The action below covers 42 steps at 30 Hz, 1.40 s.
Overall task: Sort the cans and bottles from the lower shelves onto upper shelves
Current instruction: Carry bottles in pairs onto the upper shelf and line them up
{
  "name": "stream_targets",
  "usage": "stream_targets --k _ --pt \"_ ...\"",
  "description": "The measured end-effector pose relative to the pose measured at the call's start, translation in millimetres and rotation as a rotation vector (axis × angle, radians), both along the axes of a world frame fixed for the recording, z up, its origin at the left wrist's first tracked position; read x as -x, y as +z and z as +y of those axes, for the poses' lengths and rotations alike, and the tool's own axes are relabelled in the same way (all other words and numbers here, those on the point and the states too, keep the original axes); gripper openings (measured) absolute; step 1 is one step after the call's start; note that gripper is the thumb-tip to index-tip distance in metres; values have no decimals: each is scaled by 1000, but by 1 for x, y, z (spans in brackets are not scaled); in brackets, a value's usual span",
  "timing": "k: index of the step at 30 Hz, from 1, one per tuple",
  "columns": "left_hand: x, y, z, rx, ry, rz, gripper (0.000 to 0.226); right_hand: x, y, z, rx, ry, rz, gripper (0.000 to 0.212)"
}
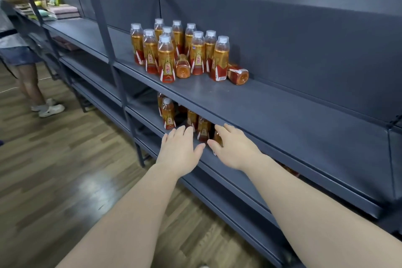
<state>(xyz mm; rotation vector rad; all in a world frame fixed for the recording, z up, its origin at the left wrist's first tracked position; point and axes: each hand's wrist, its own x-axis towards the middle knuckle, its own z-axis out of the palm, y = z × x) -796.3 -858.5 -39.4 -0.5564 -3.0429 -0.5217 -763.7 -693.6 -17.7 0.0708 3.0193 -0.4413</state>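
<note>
Currently both grips are spread and empty at the lower shelf [150,119] edge, and the upright bottles [203,128] stand just beyond the fingertips, between left hand [179,148] and right hand [233,148], nearer the right.

Even indoor light, glare on the floor [87,187] (wide-angle bending at edges), mild softness.
</note>
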Motion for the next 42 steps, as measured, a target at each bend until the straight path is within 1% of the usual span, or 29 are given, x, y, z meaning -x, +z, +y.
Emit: stream_targets --k 4,7,14,20,25,27,32,36,42 --pt "42 6 7 -3 -14 38 52 47 0 10 14 -12 26 61" --pt "80 10 15 -6 -25 67 49 86 4 20 54 -18 31 60" --pt "161 26 48 15 -32 63 65 164 11 52 96 -65 30 63" --pt "213 24 81 15 -86 72 66 205 14 78 83 -118 3 64" --pt "256 16 98 5 -144 73 67 238 11 92 67 -164 23 64" --pt "275 14 104 -25 -161 76 68 250 10 98 63 -192 61 63" --pt "316 16 121 -162 -208 50 68 284 8 111 10 -307 256 56" --pt "350 12 135 -331 -180 0 63 311 5 120 -30 -392 283 56" --pt "386 7 158 -429 -166 -96 93 345 3 132 -94 -449 202 66"
